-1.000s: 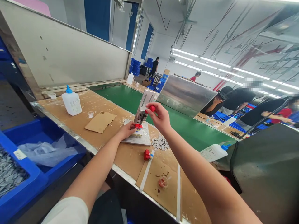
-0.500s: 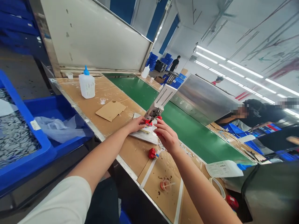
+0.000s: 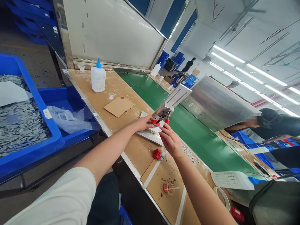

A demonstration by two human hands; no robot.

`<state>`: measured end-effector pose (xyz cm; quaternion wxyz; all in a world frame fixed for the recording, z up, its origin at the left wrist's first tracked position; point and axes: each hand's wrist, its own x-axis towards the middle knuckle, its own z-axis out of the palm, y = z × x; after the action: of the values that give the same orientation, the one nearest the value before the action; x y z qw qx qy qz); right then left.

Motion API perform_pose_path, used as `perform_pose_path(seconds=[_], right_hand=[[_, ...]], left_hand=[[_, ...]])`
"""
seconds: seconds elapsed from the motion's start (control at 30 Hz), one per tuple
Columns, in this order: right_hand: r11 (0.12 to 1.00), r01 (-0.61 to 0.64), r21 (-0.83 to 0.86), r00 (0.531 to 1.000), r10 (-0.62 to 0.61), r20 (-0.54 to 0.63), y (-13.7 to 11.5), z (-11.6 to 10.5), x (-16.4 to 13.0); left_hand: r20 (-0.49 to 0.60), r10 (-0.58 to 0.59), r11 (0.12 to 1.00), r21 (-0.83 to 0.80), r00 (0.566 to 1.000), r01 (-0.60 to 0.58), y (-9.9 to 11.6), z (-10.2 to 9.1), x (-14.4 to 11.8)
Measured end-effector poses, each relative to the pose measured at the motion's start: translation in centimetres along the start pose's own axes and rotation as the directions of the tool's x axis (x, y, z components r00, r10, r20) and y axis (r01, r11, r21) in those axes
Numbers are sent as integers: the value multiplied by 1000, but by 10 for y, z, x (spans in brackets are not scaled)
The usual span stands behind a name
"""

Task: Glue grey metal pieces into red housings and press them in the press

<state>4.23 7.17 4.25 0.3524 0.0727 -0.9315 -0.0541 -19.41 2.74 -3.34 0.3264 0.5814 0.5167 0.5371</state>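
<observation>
Cardboard is covering the counter (image 3: 131,147) where the person is working, and a small toggle press (image 3: 167,106) is standing on a pale base plate (image 3: 150,135) near the counter's far edge, its grey arm slanting up to the right. The left hand (image 3: 143,122) is resting on the plate, its fingers (image 3: 150,119) pinching the red part (image 3: 154,122) at the foot of the press. The right hand (image 3: 172,142) is reaching up just beside it, fingers (image 3: 164,127) narrowed and touching the press below its red-tipped handle (image 3: 167,120) (whether they are actually gripping anything cannot be told).

A red clamp piece (image 3: 157,153) is lying on the cardboard just below the plate, near the right wrist, and a scatter of small grey chips (image 3: 191,156) is lying to the right of the hand. Further toward the person, a reddish ring of tape residue (image 3: 167,188) is sitting between two strips of white tape. A loose cardboard square (image 3: 119,106) is lying left of the plate, with a white glue bottle (image 3: 97,78) (blue cap) standing well beyond it. A second glue bottle (image 3: 233,180) is lying on its side at the right, a tape roll (image 3: 221,197) beside it. A green conveyor belt (image 3: 187,131) is running behind the counter, and blue bins (image 3: 30,137) holding grey parts are standing on the left.
</observation>
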Motion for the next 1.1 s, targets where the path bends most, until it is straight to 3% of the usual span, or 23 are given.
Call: perform_pose_path(seconds=[0.2,0.37,0.47,0.6,0.67,0.77,0.83,0.9,0.93,0.97,1.03,1.07,1.1], right_hand=[[995,79,-68,987,-68,143,22,20,-17],[998,1,-61,963,16,271,33,33,-23],[998,-51,-36,954,60,293,24,20,-22],[984,-168,-55,955,177,238,-10,-11,-28],[980,-197,-31,910,194,367,-28,-20,-36],[979,-205,22,792,152,591,-42,-23,-52],[974,-225,32,773,159,614,-33,-24,-65],[947,-321,-23,763,273,586,-7,-31,-80],[908,-409,-93,735,388,556,11,-37,-88],[833,-519,-193,671,537,512,30,-45,-95],[569,-706,-422,448,820,357,67,-65,-109],[426,-763,-486,326,903,279,82,-75,-115],[310,-795,-521,234,950,208,94,-86,-121]], left_hand=[[-35,27,987,159,999,-21,0,2,-2],[-7,74,957,281,997,-69,1,1,-4],[11,45,959,280,999,-47,1,0,-4],[-4,24,972,235,1000,-22,4,0,-5],[-1,8,978,207,1000,-7,7,0,-5],[-4,-28,984,177,1000,28,12,-1,-5],[2,-41,984,174,999,40,12,-1,-4],[5,-41,984,171,999,39,11,-2,-4],[0,-39,985,170,999,38,10,-3,-3],[-7,-37,985,171,999,38,9,-4,-3],[-16,-36,982,183,999,38,8,-5,-2],[-12,-35,981,191,999,37,7,-5,-1],[-8,-32,979,200,999,33,7,-6,0]])
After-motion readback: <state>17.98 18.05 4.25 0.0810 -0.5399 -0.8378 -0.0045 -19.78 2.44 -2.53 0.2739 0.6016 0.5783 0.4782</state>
